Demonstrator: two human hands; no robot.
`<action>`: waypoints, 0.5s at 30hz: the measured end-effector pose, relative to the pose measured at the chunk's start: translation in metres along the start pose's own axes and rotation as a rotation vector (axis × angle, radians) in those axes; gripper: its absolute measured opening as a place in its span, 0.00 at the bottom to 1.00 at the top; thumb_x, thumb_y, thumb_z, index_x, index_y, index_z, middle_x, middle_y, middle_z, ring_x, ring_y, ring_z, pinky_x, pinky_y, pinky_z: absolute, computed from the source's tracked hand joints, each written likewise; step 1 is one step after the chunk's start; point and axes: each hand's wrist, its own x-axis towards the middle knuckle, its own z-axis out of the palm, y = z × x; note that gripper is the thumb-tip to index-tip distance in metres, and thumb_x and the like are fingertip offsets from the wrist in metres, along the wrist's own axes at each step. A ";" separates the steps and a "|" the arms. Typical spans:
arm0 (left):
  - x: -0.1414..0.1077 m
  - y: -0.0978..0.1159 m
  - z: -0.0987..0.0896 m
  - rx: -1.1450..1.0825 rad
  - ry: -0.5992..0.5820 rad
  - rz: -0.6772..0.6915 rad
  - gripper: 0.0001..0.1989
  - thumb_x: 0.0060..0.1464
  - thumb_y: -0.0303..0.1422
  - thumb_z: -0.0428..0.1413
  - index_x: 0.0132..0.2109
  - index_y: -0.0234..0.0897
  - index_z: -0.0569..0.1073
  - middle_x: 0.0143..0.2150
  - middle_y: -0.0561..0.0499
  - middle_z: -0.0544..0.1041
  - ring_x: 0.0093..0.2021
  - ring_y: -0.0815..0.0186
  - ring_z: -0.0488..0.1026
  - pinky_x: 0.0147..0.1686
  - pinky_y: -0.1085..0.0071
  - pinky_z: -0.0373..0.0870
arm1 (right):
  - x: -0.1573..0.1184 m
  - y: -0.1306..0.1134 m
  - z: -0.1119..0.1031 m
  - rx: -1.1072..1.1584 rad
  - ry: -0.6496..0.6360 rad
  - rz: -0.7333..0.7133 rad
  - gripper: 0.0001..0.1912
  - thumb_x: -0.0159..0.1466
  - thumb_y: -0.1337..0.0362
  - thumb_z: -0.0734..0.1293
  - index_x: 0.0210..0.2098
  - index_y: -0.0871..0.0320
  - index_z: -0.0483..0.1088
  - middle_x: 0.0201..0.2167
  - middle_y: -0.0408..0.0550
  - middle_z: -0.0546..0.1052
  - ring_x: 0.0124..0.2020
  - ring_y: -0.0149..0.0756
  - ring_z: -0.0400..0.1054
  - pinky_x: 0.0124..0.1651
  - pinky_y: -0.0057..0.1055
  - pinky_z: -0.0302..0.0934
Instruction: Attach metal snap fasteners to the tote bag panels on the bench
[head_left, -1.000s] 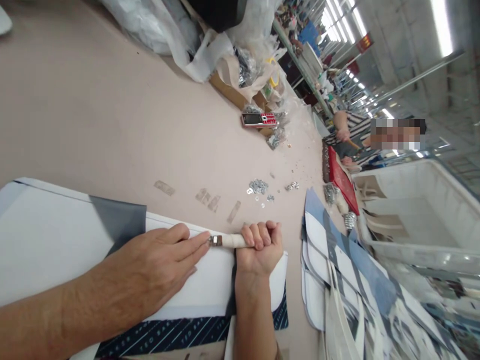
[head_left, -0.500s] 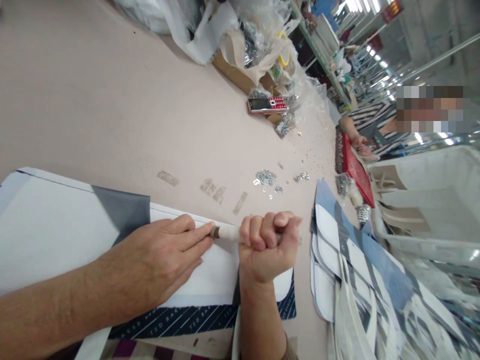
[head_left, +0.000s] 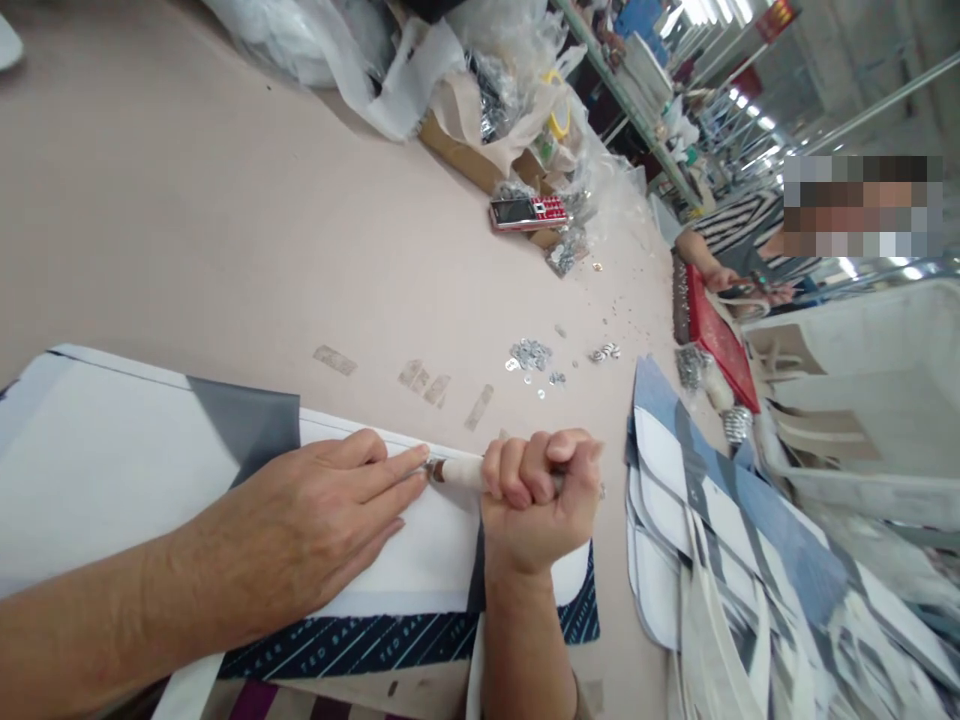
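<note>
My left hand lies flat on a white panel with a grey strip, its fingers stretched toward the right. Just beyond those fingertips is the metal tip of a hand tool with a white, wrapped-looking handle. My right hand is closed in a fist around that handle and holds it low over the panel's upper edge. The tool's exact kind does not show, and its far end is hidden in the fist. Dark blue lettered lining shows below the panel.
Small metal washers lie beyond the panel. A red phone rests near plastic bags. Stacked blue and white bag pieces are at right. Past them, a co-worker works beside a red tray and a white bin.
The tool tip has shifted slightly right, away from my left fingertips, with more metal showing. My left hand stays nearly still. The co-worker's hands have moved apart.
</note>
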 end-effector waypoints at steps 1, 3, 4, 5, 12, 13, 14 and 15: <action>0.000 0.000 0.001 0.008 -0.005 0.001 0.15 0.71 0.27 0.48 0.48 0.32 0.80 0.52 0.44 0.83 0.43 0.58 0.72 0.45 0.59 0.69 | 0.000 0.000 0.002 -0.005 -0.016 0.000 0.18 0.74 0.54 0.65 0.28 0.51 0.69 0.15 0.28 0.46 0.12 0.24 0.35 0.16 0.19 0.49; -0.002 0.001 0.003 0.020 -0.028 -0.004 0.16 0.71 0.26 0.46 0.49 0.32 0.80 0.52 0.43 0.83 0.43 0.58 0.73 0.46 0.58 0.69 | -0.001 -0.002 0.006 -0.024 -0.052 0.003 0.18 0.74 0.55 0.65 0.27 0.52 0.69 0.15 0.28 0.46 0.12 0.24 0.37 0.17 0.19 0.49; -0.003 0.001 0.004 0.018 -0.035 -0.012 0.17 0.71 0.26 0.45 0.50 0.32 0.79 0.53 0.42 0.83 0.43 0.58 0.73 0.46 0.58 0.69 | -0.002 -0.003 0.007 -0.037 -0.075 0.004 0.19 0.74 0.55 0.65 0.27 0.52 0.70 0.15 0.29 0.46 0.12 0.23 0.37 0.18 0.19 0.49; -0.003 0.001 0.005 0.010 -0.041 -0.026 0.17 0.71 0.26 0.45 0.50 0.32 0.79 0.53 0.42 0.83 0.42 0.58 0.73 0.46 0.58 0.70 | -0.004 -0.004 0.009 -0.053 -0.102 0.006 0.19 0.74 0.55 0.65 0.27 0.52 0.70 0.15 0.29 0.46 0.12 0.23 0.38 0.18 0.20 0.49; -0.003 -0.001 0.004 -0.023 -0.072 -0.002 0.17 0.73 0.27 0.43 0.49 0.33 0.78 0.52 0.44 0.82 0.38 0.59 0.72 0.40 0.58 0.74 | -0.012 -0.010 0.019 -0.384 -0.352 -0.064 0.19 0.74 0.55 0.65 0.28 0.53 0.75 0.16 0.35 0.60 0.16 0.27 0.54 0.22 0.28 0.54; -0.003 -0.001 0.004 -0.026 -0.062 0.012 0.17 0.73 0.27 0.44 0.47 0.33 0.78 0.50 0.44 0.81 0.39 0.59 0.72 0.41 0.58 0.74 | -0.012 -0.011 0.020 -0.462 -0.430 -0.109 0.19 0.75 0.56 0.65 0.28 0.53 0.76 0.18 0.37 0.64 0.17 0.28 0.57 0.23 0.29 0.56; -0.004 -0.001 0.004 -0.039 -0.053 0.016 0.16 0.73 0.27 0.45 0.47 0.34 0.78 0.49 0.45 0.81 0.39 0.59 0.72 0.43 0.58 0.75 | -0.011 -0.012 0.022 -0.533 -0.502 -0.154 0.19 0.75 0.57 0.64 0.28 0.53 0.76 0.19 0.39 0.68 0.17 0.28 0.59 0.23 0.29 0.58; -0.005 -0.001 0.004 -0.055 -0.047 0.010 0.15 0.73 0.27 0.46 0.46 0.35 0.78 0.47 0.46 0.81 0.40 0.59 0.72 0.45 0.59 0.75 | -0.010 -0.013 0.025 -0.594 -0.555 -0.186 0.19 0.75 0.58 0.63 0.28 0.53 0.76 0.21 0.40 0.71 0.18 0.28 0.61 0.24 0.29 0.59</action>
